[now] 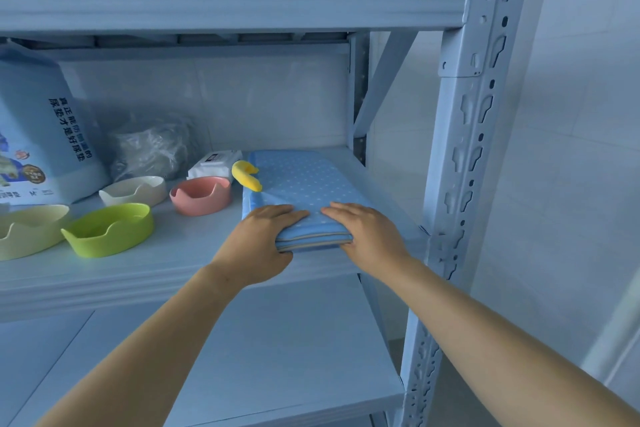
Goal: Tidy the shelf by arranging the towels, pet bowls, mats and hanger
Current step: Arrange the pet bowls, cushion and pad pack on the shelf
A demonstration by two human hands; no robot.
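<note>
Folded blue mat (304,180) on the shelf (173,267) — our left hand (263,239) and right hand (369,236) grip its near edge. Just left, a pink bowl (201,199).

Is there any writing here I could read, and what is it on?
"尿垫才是好尿垫": printed sideways on the blue bag.
"真正能防…的": the line beside it; the middle characters are blurred.
Round badge and small print low on the bag: too small to read.
Dark label on the white pack: blurred.

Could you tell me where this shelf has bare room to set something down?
Bare shelf runs along the front between the green bowl and the folded mat. Behind it sit the pink bowl and wipes pack; left is crowded.
</note>
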